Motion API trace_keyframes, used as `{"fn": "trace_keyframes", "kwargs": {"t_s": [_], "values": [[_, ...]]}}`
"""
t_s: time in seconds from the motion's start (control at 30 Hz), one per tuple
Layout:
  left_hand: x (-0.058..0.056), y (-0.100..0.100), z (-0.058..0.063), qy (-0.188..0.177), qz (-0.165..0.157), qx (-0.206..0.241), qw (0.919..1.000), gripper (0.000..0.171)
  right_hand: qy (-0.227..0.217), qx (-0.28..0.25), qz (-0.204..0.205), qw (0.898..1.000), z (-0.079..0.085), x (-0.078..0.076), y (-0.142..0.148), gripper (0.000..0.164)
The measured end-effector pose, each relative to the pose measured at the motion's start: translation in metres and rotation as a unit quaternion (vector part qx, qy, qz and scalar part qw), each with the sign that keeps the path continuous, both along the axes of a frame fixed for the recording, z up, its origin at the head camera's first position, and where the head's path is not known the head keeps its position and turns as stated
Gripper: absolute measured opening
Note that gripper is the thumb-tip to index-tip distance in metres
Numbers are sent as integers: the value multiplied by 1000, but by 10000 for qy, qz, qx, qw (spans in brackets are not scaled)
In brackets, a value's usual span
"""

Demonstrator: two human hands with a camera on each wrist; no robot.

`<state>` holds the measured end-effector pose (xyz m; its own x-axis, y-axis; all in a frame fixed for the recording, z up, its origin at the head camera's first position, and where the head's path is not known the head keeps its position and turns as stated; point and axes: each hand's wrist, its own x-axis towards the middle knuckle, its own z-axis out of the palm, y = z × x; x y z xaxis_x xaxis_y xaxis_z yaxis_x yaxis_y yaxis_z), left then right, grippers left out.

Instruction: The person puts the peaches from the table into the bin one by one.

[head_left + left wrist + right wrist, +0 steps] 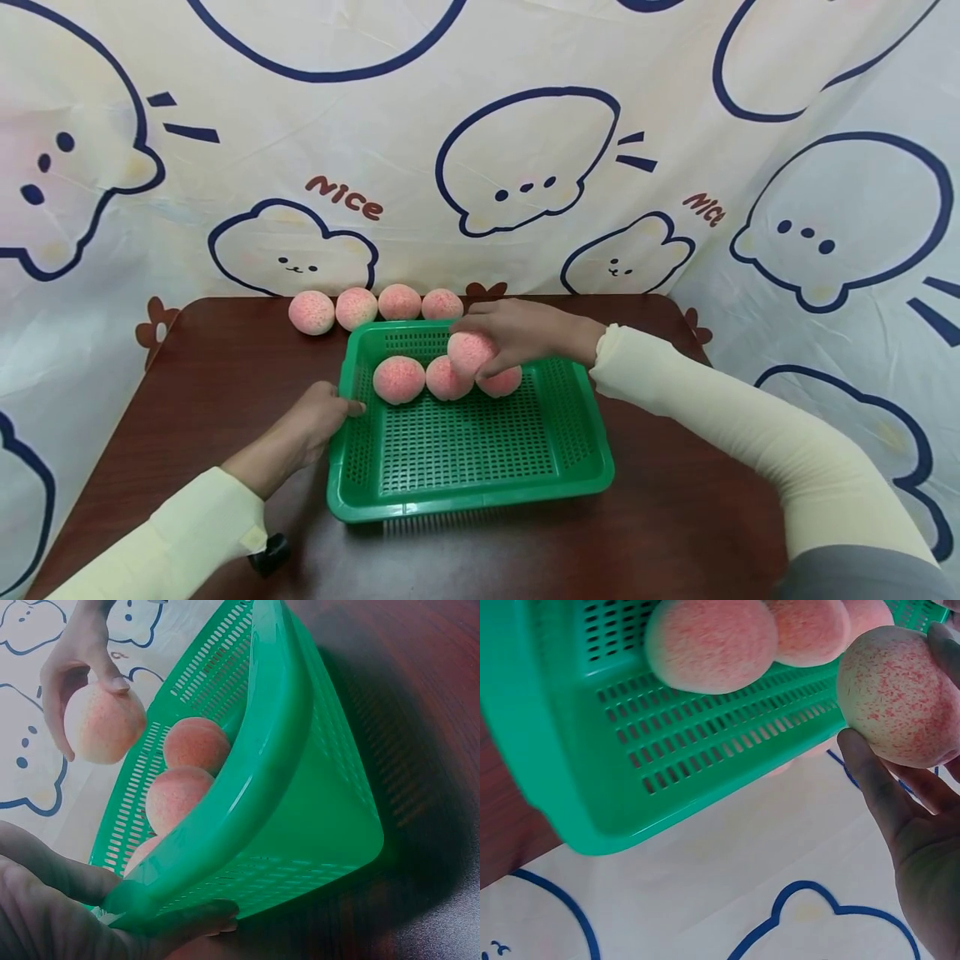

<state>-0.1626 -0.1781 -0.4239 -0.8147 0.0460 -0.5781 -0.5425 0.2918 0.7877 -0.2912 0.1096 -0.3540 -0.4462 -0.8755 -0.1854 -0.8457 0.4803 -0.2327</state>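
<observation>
A green plastic basket with slotted walls stands on the dark table. Three pink peaches lie in a row inside it, among them the leftmost peach. My left hand grips the basket's left rim, its thumb over the edge; the left wrist view shows fingers under that rim. My right hand holds another peach between thumb and fingers, raised above the basket near its back side. In the head view this peach overlaps the ones below it.
Behind the basket, several more peaches stand in a line along the far edge of the brown table. A white cloth with cartoon outlines hangs behind and at the sides. Near my left sleeve is a small black object.
</observation>
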Motion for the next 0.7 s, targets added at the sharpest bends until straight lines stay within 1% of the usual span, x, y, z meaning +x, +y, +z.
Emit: {"fn": "trace_keyframes", "kwargs": {"t_s": [0.17, 0.4, 0.57, 0.7], "values": [[0, -1, 0, -1, -11, -3, 10000, 45, -61, -20, 108, 9999, 0, 4, -12, 71], [0, -1, 0, -4, -22, 2, 10000, 45, -307, 90, 80, 9995, -2, 9, -24, 72], [1, 0, 1, 23, -26, -18, 10000, 45, -221, 169, 41, 9996, -4, 12, -31, 77], [1, 0, 1, 34, -31, -34, 10000, 45, -295, 171, 72, 9994, -6, 16, -35, 77]]}}
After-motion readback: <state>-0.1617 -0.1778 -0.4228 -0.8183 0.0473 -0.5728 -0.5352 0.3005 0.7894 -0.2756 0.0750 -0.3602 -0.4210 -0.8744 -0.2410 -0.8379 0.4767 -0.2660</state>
